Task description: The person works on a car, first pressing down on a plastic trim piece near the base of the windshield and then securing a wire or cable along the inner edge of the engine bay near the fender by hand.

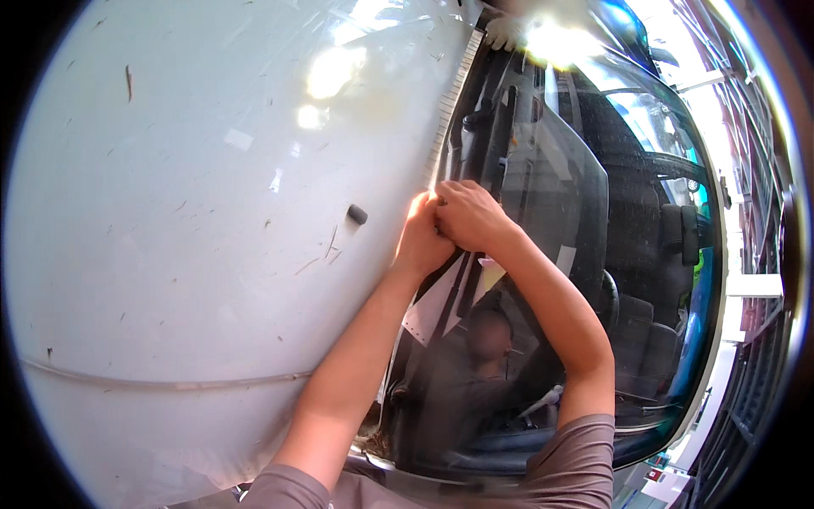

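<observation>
Both my hands meet over the gap between a white car hood (203, 280) and the windshield (560, 195). My left hand (421, 240) is closed, its fingertips up against the other hand. My right hand (472, 214) has its fingers curled in a pinch at the same spot. A small dark part shows between them, too covered to name. Beneath and beyond the hands runs the black wiper and cowl area (482, 119). On the hood, left of my hands, lies a short dark cylindrical piece (357, 214).
Another person's gloved hand (502, 34) rests at the far end of the windshield base. A pale ribbed strip (456, 89) follows the hood's rear edge. White paper (434, 310) shows at the glass near my forearms. Dry bits of leaf litter (331, 242) dot the hood.
</observation>
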